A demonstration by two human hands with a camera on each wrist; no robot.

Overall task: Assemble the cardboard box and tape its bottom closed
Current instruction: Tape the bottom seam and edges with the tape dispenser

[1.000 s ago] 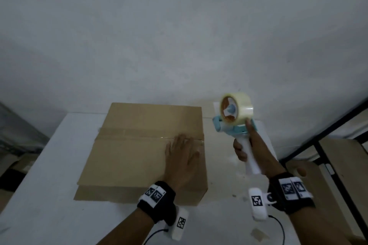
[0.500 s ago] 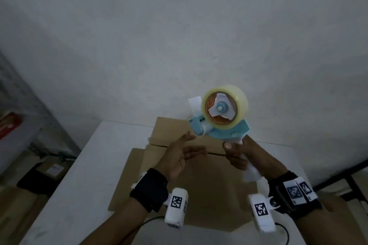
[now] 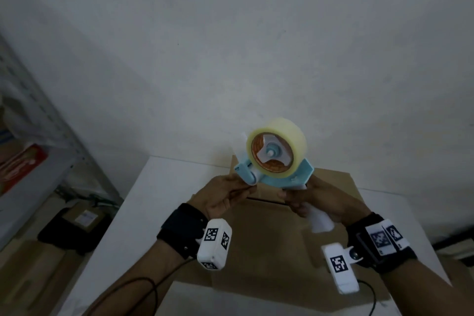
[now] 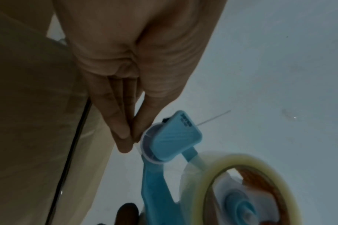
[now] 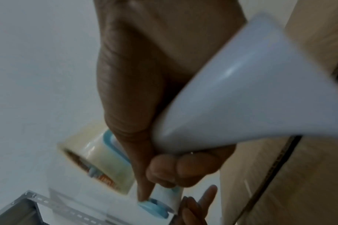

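A flat brown cardboard box [image 3: 269, 238] lies on the white table [image 3: 143, 213], with a dark seam across it. Above it my right hand [image 3: 300, 202] grips the white handle [image 5: 251, 91] of a blue tape dispenser [image 3: 275, 177], which carries a roll of clear tape [image 3: 277, 146]. My left hand [image 3: 246, 187] is at the dispenser's front. In the left wrist view its thumb and fingertips [image 4: 126, 137] pinch the tape end beside the roller [image 4: 149, 146]. The dispenser is held in the air, clear of the box.
A grey metal shelf [image 3: 51, 136] with a red package [image 3: 20, 164] stands at the left, with boxes on the floor [image 3: 77, 223] beneath it. A white wall rises close behind the table. Cables trail from both wrist cameras over the table's near edge.
My left hand has lifted off the box and come up to pinch at the dispenser's front. My right hand has carried the dispenser left, over the box.
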